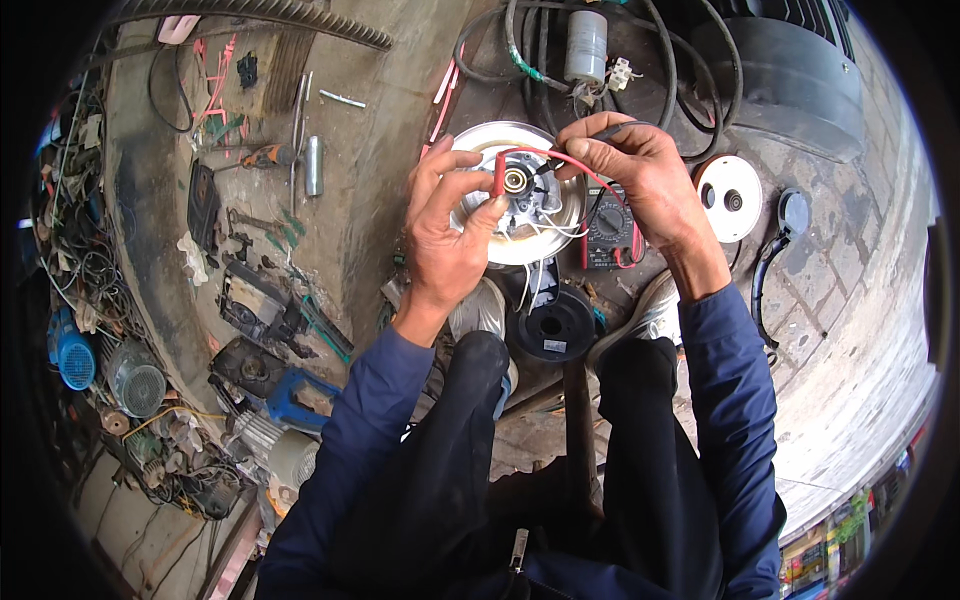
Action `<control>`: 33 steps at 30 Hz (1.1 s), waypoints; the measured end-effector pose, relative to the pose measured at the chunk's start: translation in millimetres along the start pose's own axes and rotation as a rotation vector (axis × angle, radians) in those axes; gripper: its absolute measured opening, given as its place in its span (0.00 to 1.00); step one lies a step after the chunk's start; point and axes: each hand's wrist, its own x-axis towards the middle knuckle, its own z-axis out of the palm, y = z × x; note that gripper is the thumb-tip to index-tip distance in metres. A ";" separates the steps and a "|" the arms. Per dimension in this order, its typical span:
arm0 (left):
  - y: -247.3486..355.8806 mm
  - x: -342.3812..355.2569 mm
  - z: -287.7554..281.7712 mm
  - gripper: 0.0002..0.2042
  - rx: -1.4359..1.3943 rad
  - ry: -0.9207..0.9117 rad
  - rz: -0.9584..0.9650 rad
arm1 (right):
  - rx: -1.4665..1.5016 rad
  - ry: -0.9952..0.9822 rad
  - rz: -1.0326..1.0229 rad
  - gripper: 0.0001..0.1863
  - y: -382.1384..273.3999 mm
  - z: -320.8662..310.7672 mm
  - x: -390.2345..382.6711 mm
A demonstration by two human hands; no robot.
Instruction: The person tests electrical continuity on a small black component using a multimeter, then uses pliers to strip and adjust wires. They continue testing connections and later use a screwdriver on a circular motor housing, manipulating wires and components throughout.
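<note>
My left hand [450,225] pinches a red test probe [499,175] over a round motor part [470,232] with a pale metal rim. My right hand [640,170] grips a black test probe [556,163], its tip close to the motor's centre; whether either tip touches metal I cannot tell. A small ringed shaft [515,181] shows in the middle, with white wires [545,228] running out toward me. Just right of the motor lies a red-and-black multimeter [608,228], partly behind my right hand. From the red probe a red lead [560,153] arcs across to the meter.
A black spool-like part [553,322] sits between my shoes. Rightward are a white disc [730,198] and a black strap-like piece [770,285]. Beyond the motor lie a grey capacitor [586,47] and black cables [665,60]. Leftward are a screwdriver [268,156], a metal tube [314,165] and scattered parts.
</note>
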 end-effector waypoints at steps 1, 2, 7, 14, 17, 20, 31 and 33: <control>-0.6 0.0 0.2 0.11 0.002 0.000 -0.001 | -0.012 -0.003 0.007 0.13 -0.1 0.3 0.6; -1.3 0.1 0.4 0.11 0.000 0.001 0.005 | -0.041 -0.021 -0.007 0.13 0.1 0.3 1.0; -2.6 0.1 1.5 0.11 -0.020 0.012 0.014 | -0.129 -0.061 -0.050 0.14 1.1 -1.7 6.6; -6.8 0.1 2.2 0.12 -0.011 0.028 0.050 | -0.199 -0.099 -0.116 0.15 2.7 -5.4 9.6; -8.7 -1.9 3.1 0.12 -0.017 0.037 0.049 | -0.231 -0.111 -0.115 0.15 5.0 -7.3 11.6; -9.9 -1.6 4.4 0.12 -0.009 0.041 0.061 | -0.173 -0.104 -0.143 0.14 8.6 -6.9 11.2; -9.2 -1.9 3.0 0.12 0.005 0.026 0.069 | -0.102 -0.084 -0.090 0.15 6.0 -9.9 10.0; -9.8 -2.0 3.2 0.12 0.009 0.026 0.071 | -0.112 -0.088 -0.101 0.15 5.4 -7.5 10.3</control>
